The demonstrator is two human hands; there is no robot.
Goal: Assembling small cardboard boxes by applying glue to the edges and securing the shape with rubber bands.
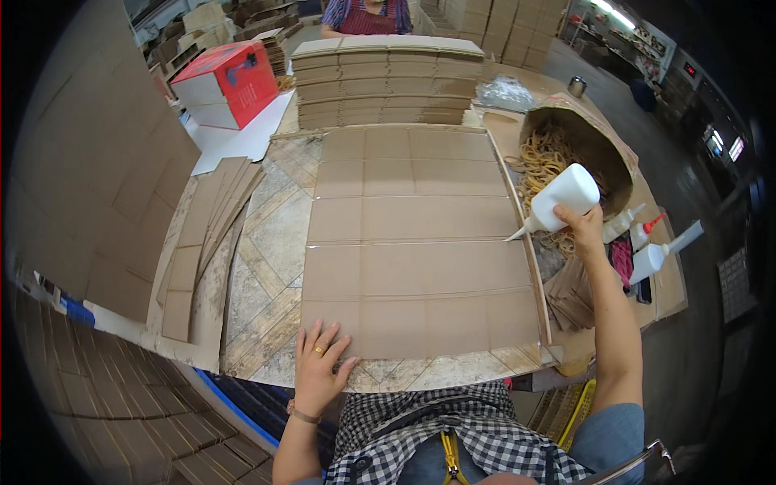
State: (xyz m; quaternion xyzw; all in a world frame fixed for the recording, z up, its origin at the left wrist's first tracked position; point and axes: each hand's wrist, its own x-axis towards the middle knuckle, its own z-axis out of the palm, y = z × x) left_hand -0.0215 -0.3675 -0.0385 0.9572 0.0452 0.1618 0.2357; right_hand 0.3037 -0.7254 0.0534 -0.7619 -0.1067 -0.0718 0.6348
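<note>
A flat, scored cardboard sheet [416, 238] lies spread on the worktable in front of me. My left hand [319, 364] rests flat with fingers apart on its near left corner. My right hand [584, 226] grips a white glue bottle [562, 196], tilted so the nozzle points down at the sheet's right edge.
A tall stack of flat cardboard [388, 81] stands at the table's far side, with another person [365, 16] behind it. A red and white box [226, 81] sits far left. A bag of rubber bands [566, 149] and spare glue bottles [659, 252] lie right. Cardboard strips [206, 234] lie left.
</note>
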